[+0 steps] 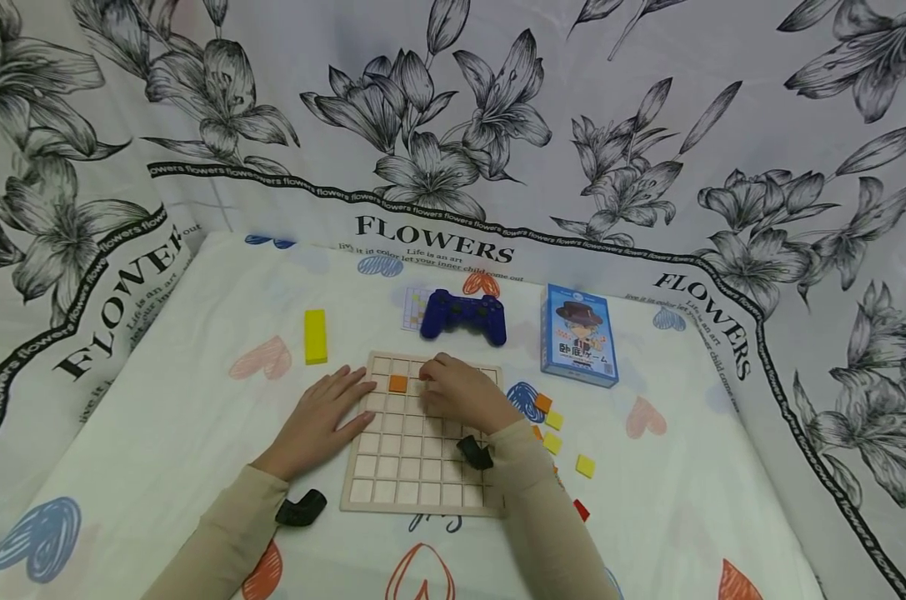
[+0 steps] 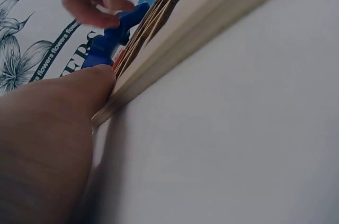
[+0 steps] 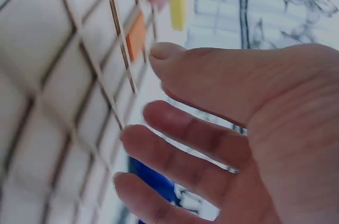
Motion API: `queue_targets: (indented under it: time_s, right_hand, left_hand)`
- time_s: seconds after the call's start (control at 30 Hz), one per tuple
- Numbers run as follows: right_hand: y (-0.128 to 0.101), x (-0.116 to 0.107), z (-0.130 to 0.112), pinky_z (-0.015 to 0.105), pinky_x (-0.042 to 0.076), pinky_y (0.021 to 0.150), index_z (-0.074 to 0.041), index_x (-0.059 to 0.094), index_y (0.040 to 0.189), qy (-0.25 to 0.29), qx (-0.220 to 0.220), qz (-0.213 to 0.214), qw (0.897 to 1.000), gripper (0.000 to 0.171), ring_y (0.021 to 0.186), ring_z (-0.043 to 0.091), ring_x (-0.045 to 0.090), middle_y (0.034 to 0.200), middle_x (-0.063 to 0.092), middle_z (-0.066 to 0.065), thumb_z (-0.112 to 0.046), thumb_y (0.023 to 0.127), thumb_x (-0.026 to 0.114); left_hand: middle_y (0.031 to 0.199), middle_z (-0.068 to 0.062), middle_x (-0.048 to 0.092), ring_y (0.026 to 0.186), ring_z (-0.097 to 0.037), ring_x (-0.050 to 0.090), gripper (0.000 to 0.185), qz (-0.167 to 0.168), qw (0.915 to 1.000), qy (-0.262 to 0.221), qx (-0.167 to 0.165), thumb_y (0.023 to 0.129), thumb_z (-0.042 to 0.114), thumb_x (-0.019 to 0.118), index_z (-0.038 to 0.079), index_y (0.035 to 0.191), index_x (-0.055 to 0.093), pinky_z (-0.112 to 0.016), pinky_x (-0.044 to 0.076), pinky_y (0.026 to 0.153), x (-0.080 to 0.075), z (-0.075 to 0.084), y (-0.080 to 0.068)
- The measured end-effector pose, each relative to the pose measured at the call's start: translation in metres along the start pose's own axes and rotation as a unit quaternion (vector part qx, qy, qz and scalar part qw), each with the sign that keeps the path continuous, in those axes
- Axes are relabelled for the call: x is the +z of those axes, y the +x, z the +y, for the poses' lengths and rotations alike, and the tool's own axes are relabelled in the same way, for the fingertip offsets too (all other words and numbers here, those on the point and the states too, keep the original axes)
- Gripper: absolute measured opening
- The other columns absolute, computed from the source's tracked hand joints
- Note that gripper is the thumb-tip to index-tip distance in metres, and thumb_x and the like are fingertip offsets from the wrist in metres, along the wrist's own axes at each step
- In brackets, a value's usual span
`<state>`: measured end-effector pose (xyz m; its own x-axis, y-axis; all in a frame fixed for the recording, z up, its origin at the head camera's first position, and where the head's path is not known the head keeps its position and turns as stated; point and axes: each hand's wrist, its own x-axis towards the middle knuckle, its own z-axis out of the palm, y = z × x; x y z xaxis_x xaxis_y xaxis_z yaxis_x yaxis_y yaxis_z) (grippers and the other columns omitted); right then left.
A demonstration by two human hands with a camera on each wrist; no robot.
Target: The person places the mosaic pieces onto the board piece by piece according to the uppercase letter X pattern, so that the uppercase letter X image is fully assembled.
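Two bare hands work over a wooden grid board (image 1: 422,467) that lies flat on a white cloth (image 1: 160,433) printed with coloured hearts. Behind and to both sides hangs a pale drape (image 1: 648,100) with large black-and-white lilies; its dark border band repeats the word "flowers", and beneath it stands "FLOWERS" in capitals, followed by the smaller lines "Life is an art" and "love is it color let your inner child come out".

The left hand (image 1: 321,421) lies flat, fingers straight and slightly spread, with its fingertips on the board's left edge; the left wrist view shows a finger pressed against the board's rim. The right hand (image 1: 463,392) rests over the upper middle of the board, fingers loosely bent and parted, and the right wrist view shows nothing between them. One orange tile (image 1: 397,383) sits in a cell of the second row, just left of the right hand and between the two hands.

Beyond the board lies a blue game controller (image 1: 463,317), partly over a small gridded card (image 1: 413,307). To its right stands a blue card box (image 1: 578,335) bearing a cartoon figure in a hat and East Asian characters too small to read. A yellow block (image 1: 315,336) lies well left of the board. Loose yellow, orange and red tiles (image 1: 553,421) are scattered just right of the board. Each forearm, in a beige sleeve, carries a black wrist camera (image 1: 301,508).
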<state>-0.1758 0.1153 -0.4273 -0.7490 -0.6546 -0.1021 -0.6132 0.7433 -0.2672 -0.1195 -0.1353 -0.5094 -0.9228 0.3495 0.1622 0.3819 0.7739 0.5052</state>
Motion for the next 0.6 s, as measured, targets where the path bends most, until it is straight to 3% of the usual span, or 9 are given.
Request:
queue_targets:
  time_s: [0.1, 0.27, 0.43, 0.6]
  right_hand:
    - [-0.022, -0.01, 0.011, 0.031, 0.051, 0.084, -0.011, 0.059, 0.121, 0.013, 0.019, 0.005, 1.0, 0.03, 0.098, 0.015, 0.062, 0.115, 0.061, 0.002, -0.025, 0.094, 0.062]
    - [-0.063, -0.022, 0.033, 0.036, 0.051, 0.082, -0.009, 0.06, 0.12, 0.035, 0.088, 0.009, 0.995, 0.03, 0.095, 0.017, 0.062, 0.113, 0.061, 0.004, -0.021, 0.092, 0.065]
    - [-0.098, -0.022, 0.057, 0.037, 0.05, 0.083, -0.008, 0.061, 0.117, 0.05, 0.164, 0.003, 0.985, 0.029, 0.094, 0.016, 0.061, 0.107, 0.063, 0.002, -0.02, 0.091, 0.066]
    - [-0.118, -0.017, 0.075, 0.035, 0.05, 0.079, -0.007, 0.062, 0.112, 0.081, 0.218, -0.013, 0.973, 0.026, 0.082, 0.015, 0.056, 0.094, 0.061, 0.001, -0.017, 0.089, 0.068]
  left_hand:
    - [0.153, -0.006, 0.036, 0.144, -0.029, 0.023, 0.054, -0.002, 1.0, 0.0, -0.005, 0.095, 0.047, 0.052, 0.019, 0.141, 0.048, -0.05, 0.014, 0.115, 0.002, 0.0, 0.0]
    - [0.153, -0.007, 0.036, 0.144, -0.03, 0.022, 0.054, -0.002, 1.0, 0.0, -0.003, 0.095, 0.048, 0.051, 0.019, 0.141, 0.048, -0.049, 0.015, 0.115, 0.002, 0.001, 0.001]
    - [0.152, -0.007, 0.037, 0.144, -0.03, 0.023, 0.054, 0.002, 1.0, -0.002, 0.003, 0.095, 0.046, 0.053, 0.019, 0.141, 0.048, -0.05, 0.014, 0.115, 0.002, 0.002, 0.002]
    - [0.152, -0.007, 0.037, 0.144, -0.031, 0.023, 0.054, 0.002, 1.0, 0.006, -0.003, 0.095, 0.047, 0.054, 0.019, 0.141, 0.049, -0.051, 0.016, 0.114, 0.0, 0.001, 0.0]
